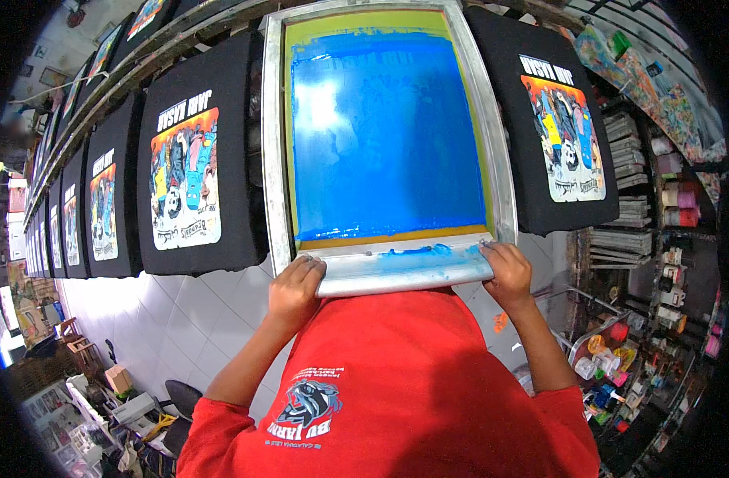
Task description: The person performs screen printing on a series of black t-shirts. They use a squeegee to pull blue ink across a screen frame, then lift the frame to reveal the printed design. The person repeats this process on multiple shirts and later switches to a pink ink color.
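Note:
A silver-framed printing screen [388, 119] fills the upper middle, its face covered in wet blue ink inside a yellow-green margin. Across its near end lies a long silver squeegee [404, 269] streaked with blue ink, close against my red shirt. My left hand [295, 288] grips the squeegee's left end, and my right hand [504, 275] grips its right end, both with fingers curled round it. What lies under the screen is hidden by it.
Black shirts on boards [165, 88] with colourful prints run in a row to the left; another [563, 207] is at the right. Stacked frames [619, 199], tubs of colour [599, 354] and shelving fill the right side. An office chair [181, 398] and cluttered desk stand lower left on a tiled floor.

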A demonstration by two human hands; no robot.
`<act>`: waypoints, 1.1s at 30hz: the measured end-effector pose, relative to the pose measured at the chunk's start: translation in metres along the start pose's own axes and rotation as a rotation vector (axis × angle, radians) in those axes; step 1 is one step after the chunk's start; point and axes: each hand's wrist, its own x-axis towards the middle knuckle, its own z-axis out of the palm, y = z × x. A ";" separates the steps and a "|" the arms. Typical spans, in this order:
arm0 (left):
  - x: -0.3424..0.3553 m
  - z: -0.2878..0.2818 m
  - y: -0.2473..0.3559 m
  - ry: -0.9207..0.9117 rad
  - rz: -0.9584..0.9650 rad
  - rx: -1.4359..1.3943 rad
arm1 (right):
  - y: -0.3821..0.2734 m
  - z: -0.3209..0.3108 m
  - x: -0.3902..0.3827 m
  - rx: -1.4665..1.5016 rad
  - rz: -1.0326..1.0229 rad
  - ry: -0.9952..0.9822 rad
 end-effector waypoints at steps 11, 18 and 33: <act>0.092 0.008 -0.053 0.037 0.026 0.083 | 0.039 0.003 0.110 -0.025 -0.030 -0.033; 0.167 0.006 -0.093 0.021 0.035 0.099 | 0.080 0.019 0.193 -0.101 -0.048 0.002; 0.355 -0.026 -0.192 -0.038 -0.010 0.113 | 0.142 -0.009 0.395 -0.166 -0.066 -0.076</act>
